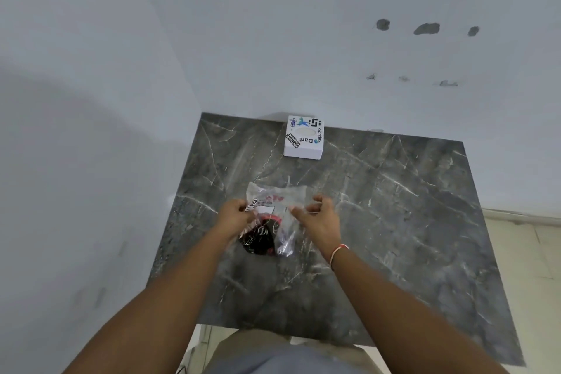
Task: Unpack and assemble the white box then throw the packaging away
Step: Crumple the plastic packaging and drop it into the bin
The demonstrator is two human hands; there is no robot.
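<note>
A: Where's free room?
B: Right of the dark grey marble tabletop (394, 222); walls hem left and far edges.
A: Hands?
B: Left hand (235, 214) and right hand (318, 217) pinch the crinkled clear plastic bag (280, 203), its length running near to far. The square white stickered box (304, 137) sits flat at the far edge.

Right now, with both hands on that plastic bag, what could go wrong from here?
1. Both hands, left and right, pull the thin clear plastic bag at its top; it may tear suddenly and drop the dark item inside onto the marble table.
2. The bag sits fairly near the table's front edge, so spilled contents might fall off.
3. The white box stands at the far edge by the wall, apart from the hands, so it is unlikely to be knocked.
</note>
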